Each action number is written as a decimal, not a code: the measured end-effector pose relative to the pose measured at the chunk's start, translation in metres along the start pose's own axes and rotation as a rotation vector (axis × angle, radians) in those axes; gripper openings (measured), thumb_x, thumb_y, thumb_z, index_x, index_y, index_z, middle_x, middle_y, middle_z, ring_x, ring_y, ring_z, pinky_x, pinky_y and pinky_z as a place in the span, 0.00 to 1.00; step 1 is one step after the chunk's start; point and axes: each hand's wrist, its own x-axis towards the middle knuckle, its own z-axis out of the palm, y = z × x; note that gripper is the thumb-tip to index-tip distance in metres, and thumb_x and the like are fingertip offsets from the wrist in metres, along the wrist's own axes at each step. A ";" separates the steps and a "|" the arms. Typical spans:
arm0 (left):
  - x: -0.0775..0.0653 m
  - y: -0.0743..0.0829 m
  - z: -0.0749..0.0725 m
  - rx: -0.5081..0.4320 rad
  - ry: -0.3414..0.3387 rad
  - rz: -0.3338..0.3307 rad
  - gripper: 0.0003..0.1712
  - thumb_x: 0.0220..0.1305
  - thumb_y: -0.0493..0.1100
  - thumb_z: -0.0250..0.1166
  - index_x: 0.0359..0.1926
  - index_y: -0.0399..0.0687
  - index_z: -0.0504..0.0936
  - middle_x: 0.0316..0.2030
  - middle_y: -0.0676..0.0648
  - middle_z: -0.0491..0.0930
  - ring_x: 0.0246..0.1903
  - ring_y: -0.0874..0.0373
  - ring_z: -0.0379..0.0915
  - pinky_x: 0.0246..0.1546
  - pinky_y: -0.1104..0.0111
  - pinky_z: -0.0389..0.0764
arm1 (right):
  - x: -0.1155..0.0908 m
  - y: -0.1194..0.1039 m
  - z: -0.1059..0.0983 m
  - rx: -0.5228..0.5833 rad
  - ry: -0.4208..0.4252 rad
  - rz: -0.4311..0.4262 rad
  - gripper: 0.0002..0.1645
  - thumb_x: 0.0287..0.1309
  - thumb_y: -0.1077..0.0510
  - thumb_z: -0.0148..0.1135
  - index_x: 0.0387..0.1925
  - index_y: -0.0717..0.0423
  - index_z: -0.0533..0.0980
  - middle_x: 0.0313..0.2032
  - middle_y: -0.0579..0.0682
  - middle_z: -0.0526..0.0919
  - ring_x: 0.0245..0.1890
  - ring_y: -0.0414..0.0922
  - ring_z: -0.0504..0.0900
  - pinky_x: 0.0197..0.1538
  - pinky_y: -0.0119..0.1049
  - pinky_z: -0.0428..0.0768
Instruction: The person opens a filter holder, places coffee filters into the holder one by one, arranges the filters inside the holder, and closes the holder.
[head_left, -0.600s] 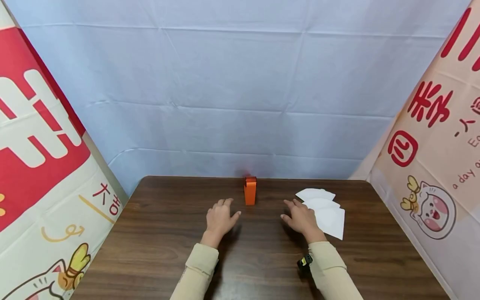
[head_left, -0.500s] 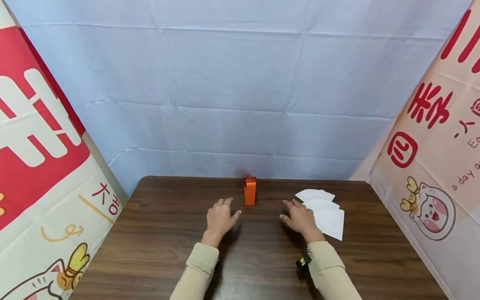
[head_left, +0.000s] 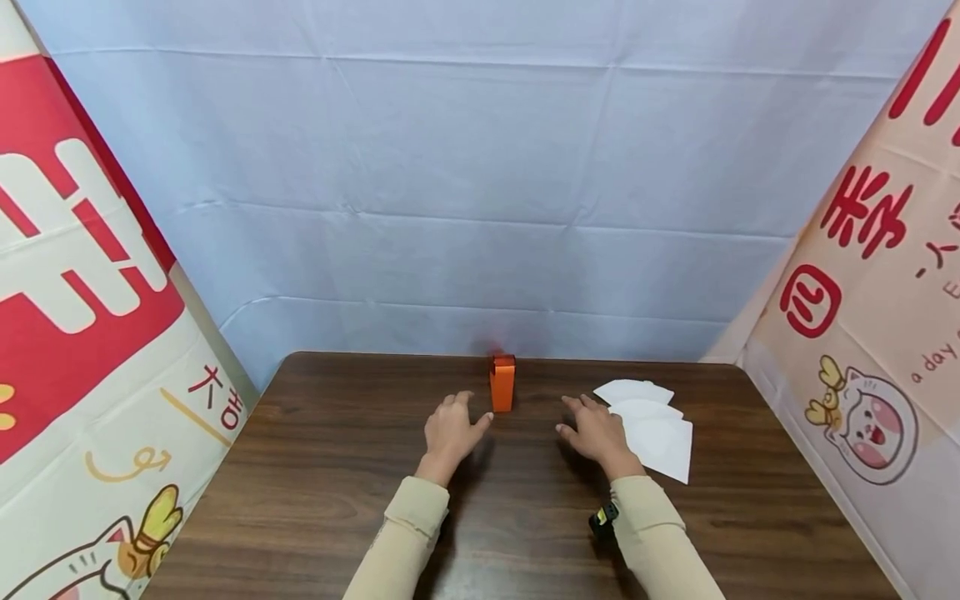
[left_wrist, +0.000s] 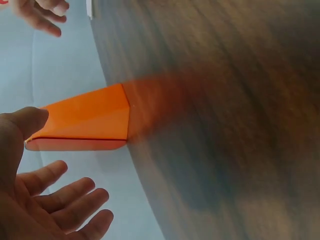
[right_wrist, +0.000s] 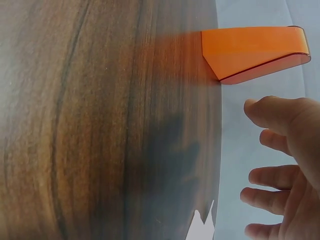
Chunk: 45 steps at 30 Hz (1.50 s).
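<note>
An orange, see-through box (head_left: 502,385), tall and narrow, stands upright toward the back of the table. To its left, my left hand (head_left: 453,429) hovers with fingers spread and holds nothing. The left wrist view has the thumb (left_wrist: 35,120) overlapping the box's upper end, with the other fingers apart from it. My right hand (head_left: 595,432) is on the other side, its palm facing the box across a gap, and it too holds nothing. Beside that hand, three white sheets (head_left: 660,446) lie overlapping on the table, partly covered by the hand in the head view.
The dark wood table (head_left: 315,492) ends at a straight back edge just behind the box. A pale cloth backdrop (head_left: 450,183) hangs behind it. Printed cloths rise at the left and right sides. A small black device (head_left: 603,521) sits at the right wrist.
My left hand has shifted to the right, nearer the orange box. My right hand has edged slightly left. The box and the white sheets stay where they were.
</note>
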 end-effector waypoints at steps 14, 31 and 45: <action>0.015 0.016 0.009 -0.185 -0.062 -0.082 0.31 0.56 0.56 0.66 0.54 0.42 0.75 0.43 0.40 0.77 0.34 0.47 0.76 0.32 0.57 0.79 | 0.011 -0.002 0.003 0.014 0.001 0.006 0.32 0.57 0.48 0.61 0.60 0.59 0.69 0.57 0.70 0.67 0.50 0.67 0.71 0.43 0.64 0.70; 0.026 0.023 0.014 -0.196 -0.083 -0.163 0.31 0.55 0.58 0.66 0.54 0.44 0.75 0.42 0.43 0.79 0.33 0.48 0.76 0.30 0.57 0.78 | 0.028 -0.009 -0.003 0.038 -0.049 0.018 0.37 0.57 0.47 0.61 0.64 0.59 0.64 0.59 0.68 0.66 0.54 0.66 0.68 0.47 0.63 0.68; 0.039 0.044 0.015 -0.221 -0.047 -0.223 0.33 0.53 0.59 0.67 0.52 0.42 0.75 0.37 0.44 0.79 0.32 0.48 0.77 0.30 0.57 0.78 | 0.037 -0.016 -0.001 0.030 -0.046 0.032 0.36 0.57 0.47 0.62 0.64 0.58 0.65 0.59 0.65 0.68 0.52 0.65 0.70 0.43 0.63 0.71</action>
